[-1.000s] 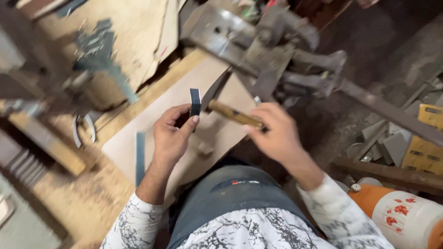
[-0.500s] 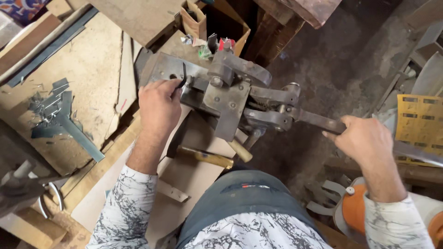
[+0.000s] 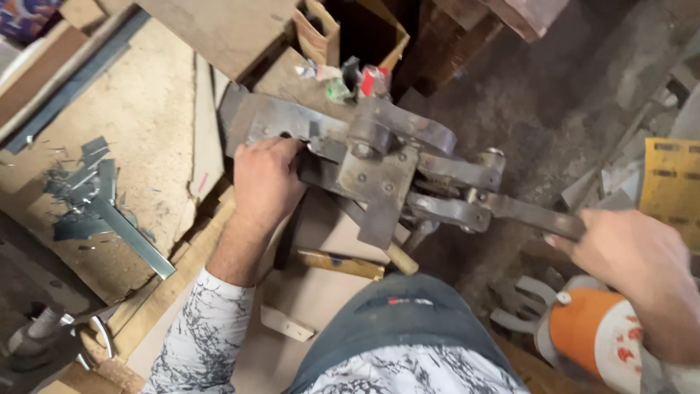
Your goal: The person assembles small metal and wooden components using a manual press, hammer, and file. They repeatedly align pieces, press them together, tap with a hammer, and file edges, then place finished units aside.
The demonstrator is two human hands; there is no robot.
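Gripping the lever point(image 3: 536, 214) of the shear point(image 3: 364, 153), the right hand point(image 3: 642, 266) is curling its fingers shut around the far end of the bar, at the right of the view. The left hand point(image 3: 264, 179) is pressing against the shear's left side, fingers tucked under the steel body just below the plate; whether they are pinching a workpiece there cannot be told, since the fingertips are hidden by the machine. The shear is sitting on the bench point(image 3: 131, 131), between the two hands, with its lever reaching out over the dark floor.

Compared with half a second ago, both hands are keeping their places on the shear, and the lever is lying at much the same angle; the view is sitting slightly closer and shifted. A second ago the hands were together over the board, the right one holding the hammer point(image 3: 343, 263) and the left a small dark strip; now the hammer is lying on the board under the shear, its head hidden by the machine and only the wooden handle showing.

Metal offcuts point(image 3: 95, 190) are lying on the bench at the left. An orange-and-white container point(image 3: 590, 332) is sitting partly behind the right wrist, cut off by the frame edge. The cutting edge of the shear is hard to make out.
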